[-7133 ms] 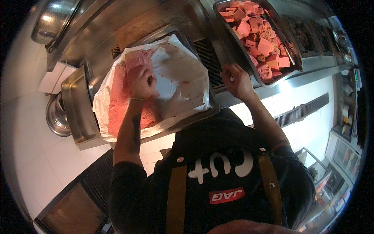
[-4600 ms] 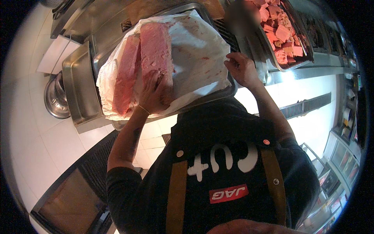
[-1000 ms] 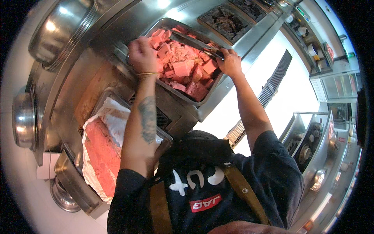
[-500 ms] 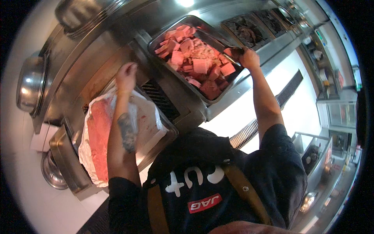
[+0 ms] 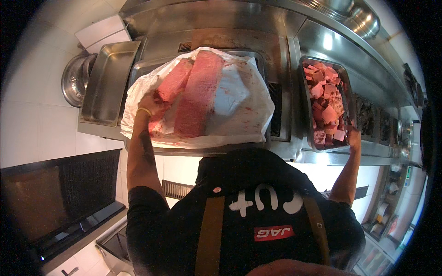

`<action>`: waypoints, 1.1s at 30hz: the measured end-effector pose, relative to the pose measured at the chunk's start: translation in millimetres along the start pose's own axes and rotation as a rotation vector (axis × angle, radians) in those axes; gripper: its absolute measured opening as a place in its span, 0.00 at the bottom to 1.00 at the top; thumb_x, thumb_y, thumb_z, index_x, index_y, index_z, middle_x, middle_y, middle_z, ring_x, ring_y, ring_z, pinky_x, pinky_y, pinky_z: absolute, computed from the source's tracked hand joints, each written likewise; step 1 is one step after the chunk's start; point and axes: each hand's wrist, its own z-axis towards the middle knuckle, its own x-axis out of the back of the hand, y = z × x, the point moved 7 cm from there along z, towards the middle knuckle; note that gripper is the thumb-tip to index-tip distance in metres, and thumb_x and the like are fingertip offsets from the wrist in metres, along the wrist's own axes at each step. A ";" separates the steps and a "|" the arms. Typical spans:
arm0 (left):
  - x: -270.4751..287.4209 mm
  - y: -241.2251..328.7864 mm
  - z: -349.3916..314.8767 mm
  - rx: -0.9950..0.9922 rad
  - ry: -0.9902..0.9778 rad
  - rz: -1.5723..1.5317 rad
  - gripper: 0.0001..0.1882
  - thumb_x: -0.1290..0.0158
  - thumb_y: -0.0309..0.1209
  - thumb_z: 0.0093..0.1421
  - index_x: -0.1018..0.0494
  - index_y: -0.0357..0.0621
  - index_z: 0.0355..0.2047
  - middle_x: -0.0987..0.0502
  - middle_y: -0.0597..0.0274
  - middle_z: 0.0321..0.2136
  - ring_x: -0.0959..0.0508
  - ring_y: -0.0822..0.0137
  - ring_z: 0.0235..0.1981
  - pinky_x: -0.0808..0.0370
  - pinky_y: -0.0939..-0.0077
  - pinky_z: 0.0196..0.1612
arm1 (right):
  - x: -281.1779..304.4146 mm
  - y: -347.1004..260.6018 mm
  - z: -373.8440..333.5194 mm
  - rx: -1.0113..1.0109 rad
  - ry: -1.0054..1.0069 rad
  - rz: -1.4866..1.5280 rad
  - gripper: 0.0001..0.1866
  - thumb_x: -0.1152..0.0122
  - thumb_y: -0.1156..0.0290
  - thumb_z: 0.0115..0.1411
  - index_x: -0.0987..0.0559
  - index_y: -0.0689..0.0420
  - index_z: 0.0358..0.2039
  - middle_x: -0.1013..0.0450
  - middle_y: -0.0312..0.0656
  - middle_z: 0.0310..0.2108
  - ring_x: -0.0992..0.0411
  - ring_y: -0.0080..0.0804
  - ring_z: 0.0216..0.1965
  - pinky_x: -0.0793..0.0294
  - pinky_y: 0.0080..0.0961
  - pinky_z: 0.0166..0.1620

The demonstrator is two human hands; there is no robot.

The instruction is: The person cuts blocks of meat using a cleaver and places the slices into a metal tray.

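Two long slabs of raw red meat lie side by side on white paper in a tray in front of me. My left hand [image 5: 151, 104] is at the near end of the left slab [image 5: 177, 82], fingers curled against it. The right slab [image 5: 199, 94] is untouched. To the right, a metal tray [image 5: 348, 87] holds a heap of cut meat chunks [image 5: 328, 96]. My right hand [image 5: 353, 137] is closed at that tray's near right corner. Whatever it grips there is too dark and small to make out.
An unfilled deep steel pan [image 5: 108, 83] stands left of the paper [image 5: 239, 131]. Behind it is a round metal bowl [image 5: 73, 82]. Steel bowls [image 5: 363, 20] sit on the back ledge at right. Stove burners [image 5: 368, 115] lie beyond the chunk tray.
My view has swung left, so the meat slabs are now central. My left hand has come down from the air onto the left slab. My right hand stays at the chunk tray.
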 end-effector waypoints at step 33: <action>44.8 97.7 -24.1 -0.196 0.161 -0.435 0.42 0.33 0.54 0.52 0.28 0.37 0.59 0.22 0.37 0.51 0.21 0.46 0.54 0.25 0.61 0.57 | -249.2 -422.0 -196.8 0.725 -0.277 -0.241 0.33 0.50 0.67 0.70 0.46 0.40 0.73 0.22 0.61 0.33 0.22 0.61 0.33 0.22 0.55 0.40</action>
